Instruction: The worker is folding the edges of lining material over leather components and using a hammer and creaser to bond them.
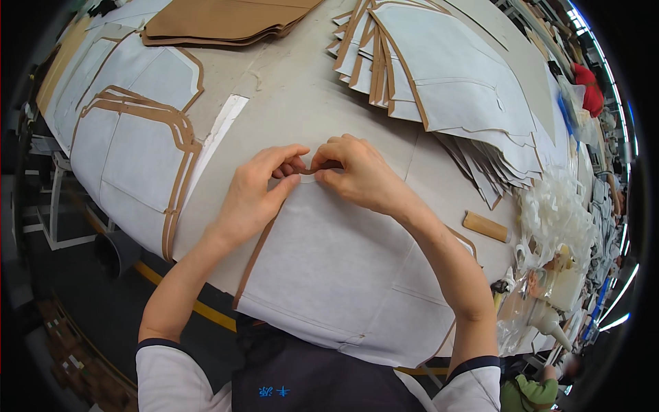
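Note:
A white fabric panel (336,275) with a brown edge lies on the table right in front of me, its near side reaching my apron. At its far edge, my left hand (264,182) pinches the brown edging between thumb and fingers. Close beside it, my right hand (357,172) pinches the same brown edging (308,172), thumb below and fingers curled over. Between the two hands a short strip of the edging shows, folded or turned up. The parts under my fingertips are hidden.
Brown-edged white panels (134,151) lie stacked at the left, and more white panels (460,82) fan out at the far right. Brown sheets (220,20) are piled at the back. A small tan block (486,226) and clear plastic bags (556,220) sit at the right.

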`<state>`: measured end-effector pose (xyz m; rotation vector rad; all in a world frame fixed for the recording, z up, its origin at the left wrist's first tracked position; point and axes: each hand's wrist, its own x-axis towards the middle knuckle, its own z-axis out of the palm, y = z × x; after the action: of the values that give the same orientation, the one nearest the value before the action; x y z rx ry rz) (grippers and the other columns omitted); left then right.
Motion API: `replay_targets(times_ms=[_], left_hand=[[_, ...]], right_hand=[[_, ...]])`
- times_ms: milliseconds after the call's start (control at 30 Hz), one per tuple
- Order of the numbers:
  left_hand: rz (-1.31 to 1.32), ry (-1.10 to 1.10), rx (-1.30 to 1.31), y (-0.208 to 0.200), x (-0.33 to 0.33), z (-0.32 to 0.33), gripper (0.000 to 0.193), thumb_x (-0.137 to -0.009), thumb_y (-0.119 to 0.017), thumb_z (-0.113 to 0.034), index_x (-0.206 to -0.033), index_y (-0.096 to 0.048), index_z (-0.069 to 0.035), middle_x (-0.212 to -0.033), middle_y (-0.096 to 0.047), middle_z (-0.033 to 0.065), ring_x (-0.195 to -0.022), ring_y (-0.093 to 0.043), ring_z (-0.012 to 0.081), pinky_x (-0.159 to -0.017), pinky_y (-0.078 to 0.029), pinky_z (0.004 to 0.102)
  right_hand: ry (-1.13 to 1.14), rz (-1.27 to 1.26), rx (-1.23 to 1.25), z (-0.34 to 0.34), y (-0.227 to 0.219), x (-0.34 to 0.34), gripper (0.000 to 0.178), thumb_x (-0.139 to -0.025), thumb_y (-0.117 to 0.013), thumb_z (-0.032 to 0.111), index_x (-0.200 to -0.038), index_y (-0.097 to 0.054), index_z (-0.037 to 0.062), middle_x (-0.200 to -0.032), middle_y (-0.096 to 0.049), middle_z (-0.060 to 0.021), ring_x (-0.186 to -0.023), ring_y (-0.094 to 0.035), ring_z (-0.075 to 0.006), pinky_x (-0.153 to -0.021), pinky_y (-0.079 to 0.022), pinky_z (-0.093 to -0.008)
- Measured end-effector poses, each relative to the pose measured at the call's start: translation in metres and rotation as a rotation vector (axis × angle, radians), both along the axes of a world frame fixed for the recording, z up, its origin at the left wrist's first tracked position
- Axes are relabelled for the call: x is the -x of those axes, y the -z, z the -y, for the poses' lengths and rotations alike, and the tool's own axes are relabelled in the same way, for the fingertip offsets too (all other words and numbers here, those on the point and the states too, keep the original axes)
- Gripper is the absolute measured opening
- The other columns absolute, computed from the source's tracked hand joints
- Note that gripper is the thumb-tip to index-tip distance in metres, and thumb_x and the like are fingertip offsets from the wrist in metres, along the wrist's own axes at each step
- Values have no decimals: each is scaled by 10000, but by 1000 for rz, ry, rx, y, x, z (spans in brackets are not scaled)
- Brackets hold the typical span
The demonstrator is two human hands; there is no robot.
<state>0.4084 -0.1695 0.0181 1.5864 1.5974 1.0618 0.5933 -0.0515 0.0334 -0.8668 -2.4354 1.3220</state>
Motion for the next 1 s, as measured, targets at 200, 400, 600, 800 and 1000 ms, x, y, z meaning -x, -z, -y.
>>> replay_targets(times_ms=[200,400,600,800,1000], left_hand=[[-546,23,-353,15,4,18,332,-824,-767,40,-1153,-727,10,-1091,-705,119,-976,-679,249,-843,-558,362],[-702,32,-516,15,-6,28,331,-770,-755,8,-1095,-741,65,-1115,-702,114,-1011,-675,275,-828,-569,393],[-828,53,-500,14,-4,28,351,-804,-732,-71,-1130,-746,56,-1174,-709,105,-1048,-653,253,-892,-515,393],[-908,22,-503,16,-6,29,309,-816,-737,-95,-1101,-771,20,-1187,-713,63,-1041,-644,217,-978,-452,446],[-931,-7,-503,20,-7,26,280,-810,-757,-102,-1072,-780,-5,-1154,-722,34,-1027,-639,203,-1027,-413,481]], right_hand=[[8,-38,-170,10,14,5,139,-826,-655,12,-893,-775,35,-934,-700,-101,-963,-588,-305,-860,-439,-417],[37,-76,-164,15,16,1,141,-842,-698,-14,-914,-788,66,-959,-658,-55,-979,-533,-258,-881,-385,-377],[-7,-106,-174,11,18,-5,124,-873,-760,20,-966,-808,85,-983,-636,-30,-982,-521,-243,-897,-385,-371],[-95,-144,-212,3,21,-10,173,-879,-776,29,-1034,-825,89,-995,-628,-24,-997,-527,-239,-897,-408,-367],[-242,-193,-334,-8,28,-15,270,-839,-775,14,-1095,-812,88,-1038,-627,-33,-1012,-546,-247,-885,-445,-383]])
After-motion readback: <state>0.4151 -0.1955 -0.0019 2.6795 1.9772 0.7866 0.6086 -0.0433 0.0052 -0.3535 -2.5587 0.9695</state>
